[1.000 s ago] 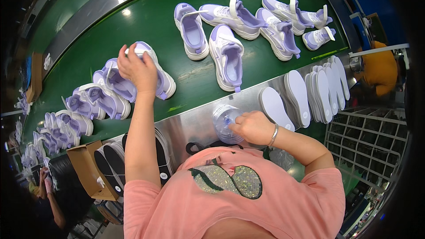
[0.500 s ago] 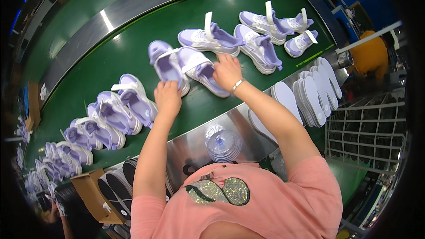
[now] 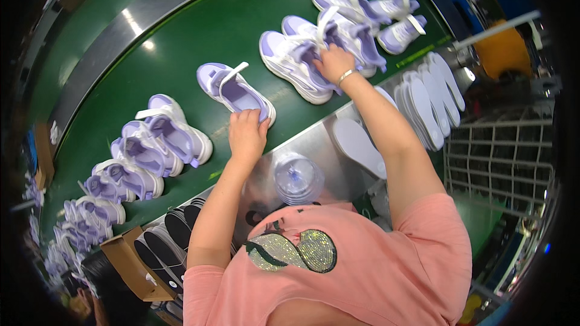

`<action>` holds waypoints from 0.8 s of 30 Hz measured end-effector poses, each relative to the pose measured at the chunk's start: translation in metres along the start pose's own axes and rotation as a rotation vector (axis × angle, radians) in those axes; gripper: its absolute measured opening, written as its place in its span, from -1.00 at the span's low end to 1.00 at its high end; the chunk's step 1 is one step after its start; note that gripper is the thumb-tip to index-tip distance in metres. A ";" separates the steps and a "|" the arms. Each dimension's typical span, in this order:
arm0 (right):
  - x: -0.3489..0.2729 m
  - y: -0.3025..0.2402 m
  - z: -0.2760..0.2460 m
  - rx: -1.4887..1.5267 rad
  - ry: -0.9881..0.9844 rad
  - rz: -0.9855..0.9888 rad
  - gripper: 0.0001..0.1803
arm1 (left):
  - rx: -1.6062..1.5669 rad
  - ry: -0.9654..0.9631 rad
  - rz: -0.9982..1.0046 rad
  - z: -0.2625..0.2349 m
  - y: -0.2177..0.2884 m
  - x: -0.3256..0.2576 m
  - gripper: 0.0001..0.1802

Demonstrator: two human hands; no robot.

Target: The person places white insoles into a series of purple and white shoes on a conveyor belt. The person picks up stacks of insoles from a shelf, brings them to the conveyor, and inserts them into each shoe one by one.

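Note:
My left hand (image 3: 248, 136) is closed on the heel of a lavender and white sneaker (image 3: 240, 92), its white strap standing up and its toe pointing to the far left. To the right, another sneaker (image 3: 283, 63) has its heel collar in the grip of my right hand (image 3: 335, 65), which wears a silver bracelet. Some fingertips of that hand are hidden at the shoe opening. Right behind this shoe stands a sneaker with a raised strap (image 3: 296, 26), partly covered by it. All of them rest on a green belt (image 3: 181, 42).
More sneakers line the belt at left (image 3: 175, 133) and far right (image 3: 402, 33). Along the near metal ledge lie white insoles (image 3: 362, 145), a stack of clear plastic cups (image 3: 298, 178), dark insoles (image 3: 181, 229) and a cardboard box (image 3: 130, 259). A wire rack (image 3: 498, 166) stands at right.
My right hand has moved right and away from me, bringing its sneaker up against the others and apart from the left one. My left hand still holds its shoe, slightly further right.

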State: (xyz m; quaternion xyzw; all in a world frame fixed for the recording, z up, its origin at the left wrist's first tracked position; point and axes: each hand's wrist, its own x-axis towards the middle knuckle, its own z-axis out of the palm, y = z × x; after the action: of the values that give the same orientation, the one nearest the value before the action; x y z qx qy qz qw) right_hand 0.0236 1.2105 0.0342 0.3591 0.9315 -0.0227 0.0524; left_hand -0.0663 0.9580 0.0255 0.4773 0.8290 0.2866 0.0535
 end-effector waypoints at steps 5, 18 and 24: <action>-0.054 0.046 -0.042 0.380 0.242 -0.094 -0.67 | 0.004 0.307 0.003 0.000 -0.006 0.011 -0.52; -0.200 0.128 0.003 0.128 0.059 0.273 -0.62 | -0.262 0.257 -0.267 -0.012 -0.044 0.057 -0.69; -0.160 0.056 -0.066 1.360 -0.262 0.419 -0.81 | -0.338 0.260 -0.381 -0.008 -0.046 0.044 -0.66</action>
State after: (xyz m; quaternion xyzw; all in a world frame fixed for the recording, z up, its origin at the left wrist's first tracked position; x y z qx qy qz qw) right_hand 0.1740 1.1504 0.1180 0.4776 0.6089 -0.6297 -0.0682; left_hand -0.1277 0.9735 0.0157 0.2566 0.8441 0.4642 0.0787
